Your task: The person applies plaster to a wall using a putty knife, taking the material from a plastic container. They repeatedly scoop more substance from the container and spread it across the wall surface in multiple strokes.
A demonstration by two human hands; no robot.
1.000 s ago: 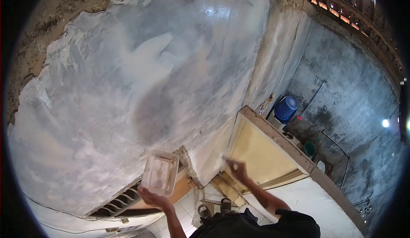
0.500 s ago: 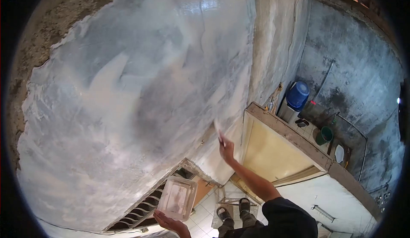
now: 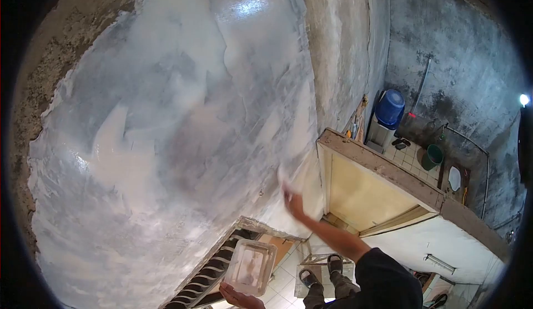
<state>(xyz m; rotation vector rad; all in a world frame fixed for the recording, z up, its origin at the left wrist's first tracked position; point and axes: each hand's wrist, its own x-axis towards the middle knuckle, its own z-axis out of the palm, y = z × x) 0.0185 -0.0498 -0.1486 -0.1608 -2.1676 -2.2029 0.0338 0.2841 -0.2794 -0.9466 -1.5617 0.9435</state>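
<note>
My right hand point(image 3: 292, 202), at the end of the outstretched arm, is closed around a small flat tool point(image 3: 282, 177), blurred by motion, against the lower right part of the plastered wall point(image 3: 222, 137). The coating there is patchy, white and grey, with wet shine near the top. Low in the view, my left hand point(image 3: 240, 297) holds a clear rectangular plastic container point(image 3: 251, 267) by its lower edge. Pale residue lies in the container. My sandalled feet stand on a small platform point(image 3: 302, 291).
A barred window opening point(image 3: 214, 270) lies below the wall. To the right are a ledge point(image 3: 383, 170) above a yellowish panel point(image 3: 363, 190), a blue bucket point(image 3: 390, 108), a green bucket point(image 3: 432, 156) and a light tube point(image 3: 440, 263).
The whole view has shifted, with the wall further left and the container further right. My right hand has moved slightly along the wall and is more blurred. Both hands keep their holds.
</note>
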